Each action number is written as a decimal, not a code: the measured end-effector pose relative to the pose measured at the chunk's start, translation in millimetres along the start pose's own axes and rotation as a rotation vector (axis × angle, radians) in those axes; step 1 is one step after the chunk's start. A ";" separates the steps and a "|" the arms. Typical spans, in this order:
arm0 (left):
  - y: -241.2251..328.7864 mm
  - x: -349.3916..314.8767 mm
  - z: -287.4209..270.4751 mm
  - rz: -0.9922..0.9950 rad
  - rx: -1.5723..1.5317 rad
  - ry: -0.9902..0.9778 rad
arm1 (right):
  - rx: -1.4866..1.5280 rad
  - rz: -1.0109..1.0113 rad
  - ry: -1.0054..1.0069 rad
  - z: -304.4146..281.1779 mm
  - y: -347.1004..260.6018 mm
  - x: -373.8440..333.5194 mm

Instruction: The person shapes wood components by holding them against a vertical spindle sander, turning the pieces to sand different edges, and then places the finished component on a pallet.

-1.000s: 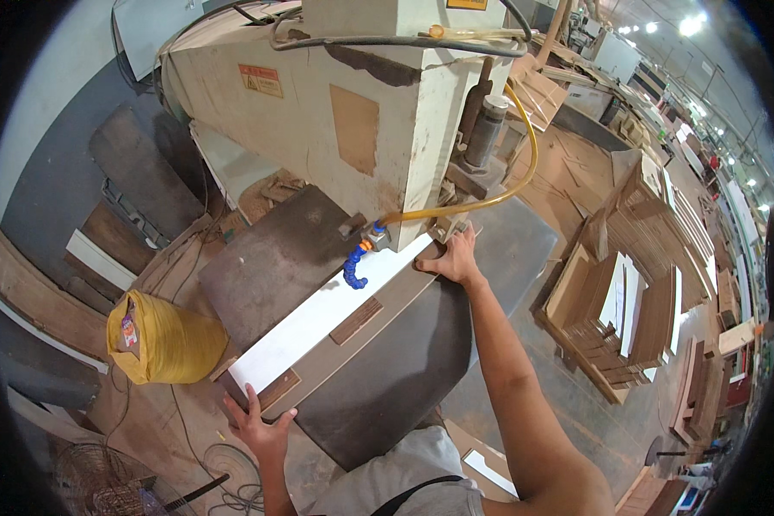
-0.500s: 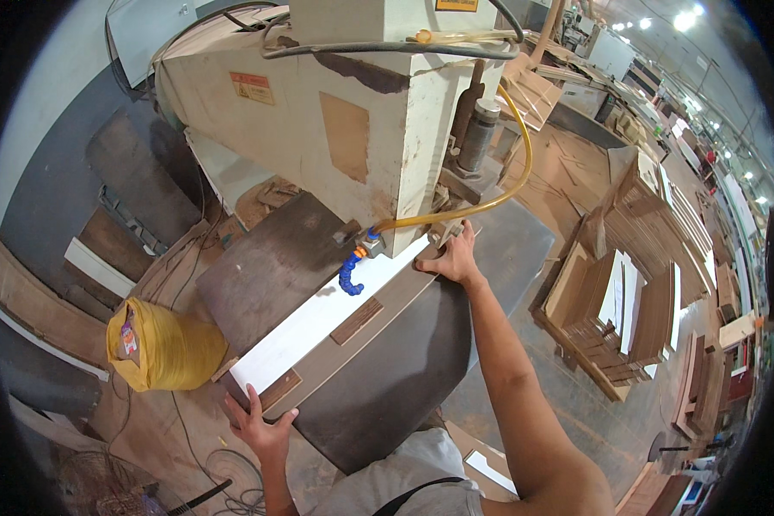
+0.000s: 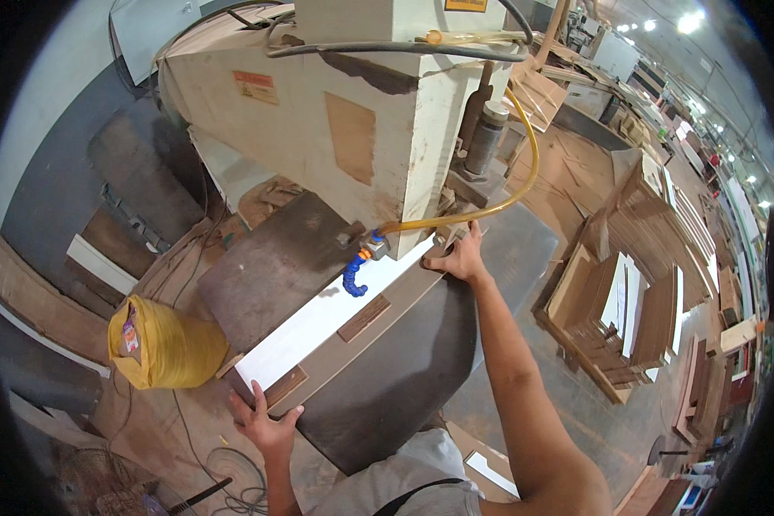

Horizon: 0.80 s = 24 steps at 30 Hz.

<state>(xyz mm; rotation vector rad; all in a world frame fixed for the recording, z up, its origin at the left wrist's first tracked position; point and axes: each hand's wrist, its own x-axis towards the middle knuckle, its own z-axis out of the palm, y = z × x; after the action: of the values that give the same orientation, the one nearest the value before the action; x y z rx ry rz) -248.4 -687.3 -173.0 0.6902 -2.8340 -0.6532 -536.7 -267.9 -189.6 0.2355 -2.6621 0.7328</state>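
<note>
A long white panel (image 3: 305, 331) lies slantwise on the dark machine table (image 3: 404, 370). Along its near side runs a brown wooden board (image 3: 340, 357) with two darker wood blocks (image 3: 364, 319) set on it. My left hand (image 3: 267, 426) is at the near left end, fingers spread, thumb and fingertips against the board's corner. At the far right end my right hand (image 3: 463, 255) grips the brown board, thumb on its near edge. A blue jointed hose nozzle (image 3: 353, 279) hangs over the white panel. The panel's far end goes beneath the machine head and is hidden there.
The large cream machine body (image 3: 318, 120) rises right behind the panel, with a yellow air tube (image 3: 535, 163) looping off it. A yellow sack (image 3: 168, 348) stands left of the table. Stacked panels (image 3: 628, 310) rest on a pallet to the right. Cables (image 3: 241, 499) lie on the floor.
</note>
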 end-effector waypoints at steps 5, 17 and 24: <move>2.9 -1.3 3.8 -0.015 -0.024 0.008 | -0.015 0.041 -0.032 -5.8 -2.4 -0.8; 10.3 -1.5 6.0 -0.004 -0.030 0.024 | 0.021 0.014 0.031 -9.1 -0.9 3.0; 16.1 -1.8 2.9 -0.040 -0.004 -0.048 | 0.026 0.013 -0.015 -4.3 12.3 4.4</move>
<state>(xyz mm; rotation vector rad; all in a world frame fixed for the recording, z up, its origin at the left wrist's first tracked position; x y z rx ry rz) -254.0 -672.5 -168.5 0.7417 -2.8682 -0.6912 -542.5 -255.5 -190.1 0.2323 -2.6724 0.7730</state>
